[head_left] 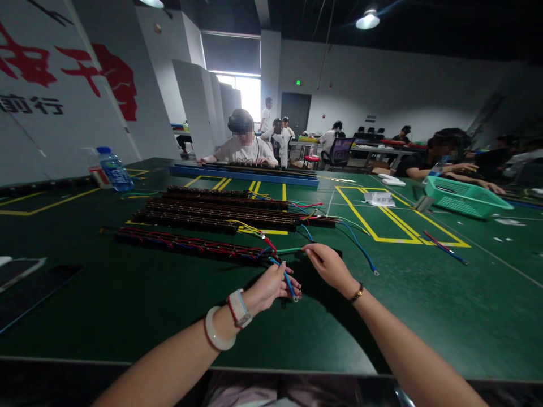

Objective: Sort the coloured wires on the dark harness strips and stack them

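Note:
At the right end of the nearest long black wire assembly (190, 243), my left hand (271, 285) is closed on a blue wire (288, 280) that ends in a metal ring lug. My right hand (328, 265) pinches the end of a green wire (291, 250) running out of the same assembly. Red and blue wires weave along that assembly. A yellow wire (246, 226) and a short red wire (270, 245) rise at its right end, near my left hand.
Behind lie several similar black assemblies (203, 212), one with a blue lugged wire (360, 246). A blue tray (250, 176) stands before a co-worker (244, 144). A water bottle (114, 169) is at left. At right are a green basket (462, 198) and loose wires (445, 247).

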`<state>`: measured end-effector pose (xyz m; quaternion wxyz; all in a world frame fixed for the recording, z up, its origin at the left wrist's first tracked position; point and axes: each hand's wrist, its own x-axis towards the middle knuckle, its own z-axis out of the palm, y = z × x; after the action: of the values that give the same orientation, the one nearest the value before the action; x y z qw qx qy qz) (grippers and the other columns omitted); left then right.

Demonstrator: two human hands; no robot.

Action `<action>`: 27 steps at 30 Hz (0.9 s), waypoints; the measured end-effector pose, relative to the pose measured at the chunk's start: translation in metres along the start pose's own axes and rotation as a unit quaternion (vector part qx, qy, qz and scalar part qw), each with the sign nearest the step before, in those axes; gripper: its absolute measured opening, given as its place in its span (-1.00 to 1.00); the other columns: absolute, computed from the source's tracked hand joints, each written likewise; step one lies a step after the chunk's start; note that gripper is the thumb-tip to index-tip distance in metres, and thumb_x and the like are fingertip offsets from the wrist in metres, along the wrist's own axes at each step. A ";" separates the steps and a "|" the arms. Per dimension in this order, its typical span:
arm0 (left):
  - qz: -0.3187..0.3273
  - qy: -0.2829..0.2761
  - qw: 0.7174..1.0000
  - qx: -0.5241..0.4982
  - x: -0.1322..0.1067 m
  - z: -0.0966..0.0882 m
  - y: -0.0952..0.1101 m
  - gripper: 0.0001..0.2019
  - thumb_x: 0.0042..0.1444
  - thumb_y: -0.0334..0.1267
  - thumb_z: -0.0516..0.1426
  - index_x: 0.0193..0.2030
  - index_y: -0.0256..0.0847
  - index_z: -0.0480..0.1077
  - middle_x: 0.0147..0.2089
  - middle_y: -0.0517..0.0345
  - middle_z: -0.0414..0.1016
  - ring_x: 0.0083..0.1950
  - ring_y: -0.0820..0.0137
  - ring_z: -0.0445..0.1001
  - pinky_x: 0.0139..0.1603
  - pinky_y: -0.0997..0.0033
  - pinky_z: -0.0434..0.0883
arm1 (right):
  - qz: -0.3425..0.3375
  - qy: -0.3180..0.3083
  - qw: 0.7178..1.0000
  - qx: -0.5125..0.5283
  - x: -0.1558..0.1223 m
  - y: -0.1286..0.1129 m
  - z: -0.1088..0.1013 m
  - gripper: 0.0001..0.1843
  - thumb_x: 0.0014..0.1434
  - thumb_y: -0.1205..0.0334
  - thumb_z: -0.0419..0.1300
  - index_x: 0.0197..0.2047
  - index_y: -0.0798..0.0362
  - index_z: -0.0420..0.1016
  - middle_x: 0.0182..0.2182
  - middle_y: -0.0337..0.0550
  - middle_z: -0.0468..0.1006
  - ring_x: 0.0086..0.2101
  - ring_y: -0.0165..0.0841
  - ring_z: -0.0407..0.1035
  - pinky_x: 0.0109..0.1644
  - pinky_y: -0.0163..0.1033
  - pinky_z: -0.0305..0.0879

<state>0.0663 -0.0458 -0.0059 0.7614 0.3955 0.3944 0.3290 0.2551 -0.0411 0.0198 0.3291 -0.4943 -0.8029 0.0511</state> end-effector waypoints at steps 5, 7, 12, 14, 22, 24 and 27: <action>-0.040 -0.033 0.984 0.172 0.002 -0.019 0.015 -0.76 0.20 -0.06 -0.05 -0.34 -0.18 0.15 -0.67 0.22 0.36 -0.72 0.45 0.30 -0.59 0.46 0.29 | -0.054 -0.046 0.996 -0.059 -0.001 0.001 0.003 -0.72 0.33 0.23 -0.06 -0.09 0.07 0.45 -0.22 -0.07 0.54 -0.19 -0.33 0.39 -0.07 -0.23 0.24; -0.065 -0.067 0.968 0.232 0.003 -0.029 0.025 -0.75 0.17 -0.05 -0.03 -0.40 -0.17 0.16 -0.70 0.23 0.33 -0.77 0.48 0.23 -0.66 0.50 0.23 | -0.070 -0.051 0.994 -0.068 -0.001 0.000 0.004 -0.73 0.32 0.25 -0.05 -0.09 0.07 0.45 -0.22 -0.08 0.55 -0.21 -0.33 0.39 -0.09 -0.23 0.25; -0.108 -0.146 0.918 0.351 0.006 -0.045 0.043 -0.74 0.10 -0.11 -0.02 -0.52 -0.18 0.16 -0.81 0.29 0.17 -0.83 0.51 0.08 -0.78 0.57 0.07 | -0.095 -0.053 0.991 -0.083 -0.001 0.004 0.011 -0.77 0.30 0.27 0.00 -0.11 0.06 0.46 -0.24 -0.10 0.55 -0.24 -0.33 0.40 -0.12 -0.23 0.26; -0.106 -0.159 0.913 0.361 0.006 -0.047 0.044 -0.74 0.08 -0.10 0.00 -0.53 -0.19 0.17 -0.81 0.30 0.17 -0.83 0.52 0.08 -0.79 0.58 0.06 | -0.096 -0.062 0.989 -0.090 -0.002 0.007 0.014 -0.77 0.30 0.26 0.00 -0.12 0.07 0.47 -0.25 -0.10 0.55 -0.24 -0.33 0.40 -0.12 -0.23 0.26; -0.067 -0.143 0.934 0.320 0.007 -0.049 0.044 -0.44 0.00 0.24 0.03 -0.45 -0.35 0.40 -0.46 -0.15 0.55 -0.47 0.29 0.53 -0.53 0.43 0.40 | -0.090 -0.062 0.991 -0.075 -0.001 0.010 0.013 -0.77 0.30 0.27 0.00 -0.12 0.07 0.47 -0.26 -0.09 0.55 -0.24 -0.35 0.41 -0.11 -0.23 0.27; -0.052 -0.134 0.932 0.332 0.008 -0.053 0.048 -0.39 -0.01 0.28 0.02 -0.47 -0.37 0.42 -0.46 -0.19 0.55 -0.48 0.28 0.53 -0.57 0.44 0.37 | -0.085 -0.029 0.994 -0.058 0.002 0.005 0.005 -0.77 0.30 0.28 -0.01 -0.11 0.06 0.45 -0.26 -0.10 0.54 -0.24 -0.35 0.40 -0.12 -0.23 0.29; -0.062 -0.120 0.930 0.341 0.010 -0.057 0.051 -0.43 0.03 0.22 0.01 -0.50 -0.36 0.42 -0.52 -0.15 0.53 -0.53 0.28 0.51 -0.61 0.45 0.33 | -0.093 0.052 0.991 -0.079 0.009 -0.016 -0.008 -0.77 0.29 0.28 0.00 -0.06 0.07 0.44 -0.24 -0.07 0.52 -0.20 -0.32 0.39 -0.07 -0.18 0.31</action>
<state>0.0125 0.0060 0.0135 0.6417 0.6424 0.4118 0.0771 0.2454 -0.0434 0.0371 0.3339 -0.4442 -0.8285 -0.0690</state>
